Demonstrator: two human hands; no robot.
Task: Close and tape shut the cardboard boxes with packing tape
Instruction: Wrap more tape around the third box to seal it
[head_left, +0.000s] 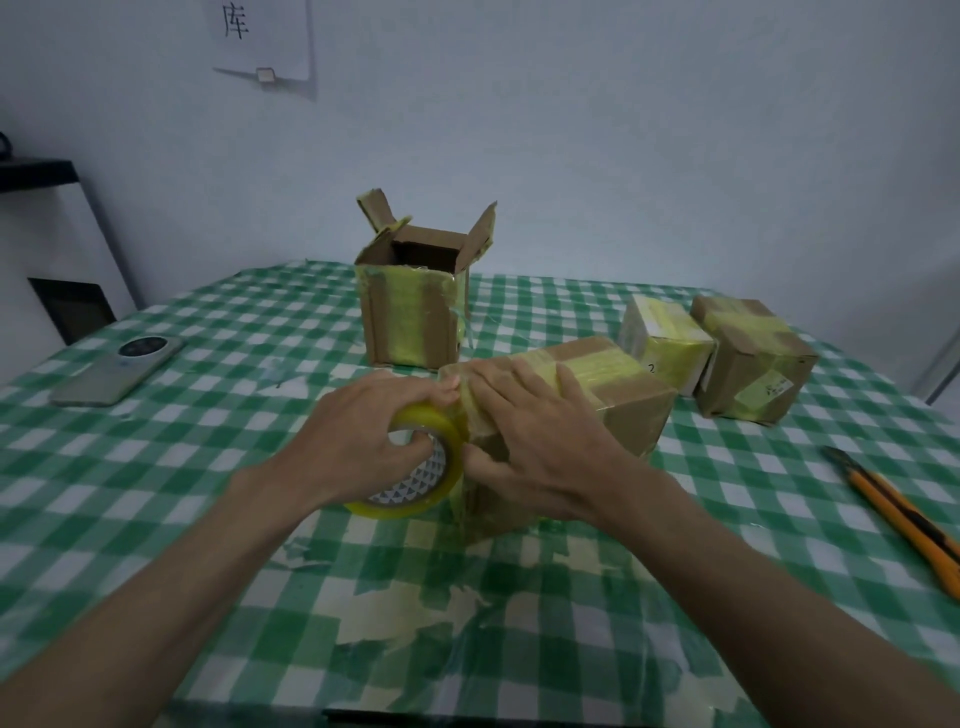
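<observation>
A closed cardboard box (618, 395) with yellowish tape along its top lies in the middle of the table. My right hand (535, 447) rests flat on its near end, pressing the tape down over the edge. My left hand (369, 431) grips a roll of yellow packing tape (415, 467) right against that end, thumb through the core. Behind stands a taller box (410, 317), its top flaps open. Two small taped boxes, one pale (665, 343) and one brown (753, 358), sit at the right.
An orange utility knife (898, 514) lies near the right edge of the green checked tablecloth (208, 467). A phone (119, 369) lies at the left. Old tape patches (415, 613) cover the cloth in front of me. A white wall stands behind.
</observation>
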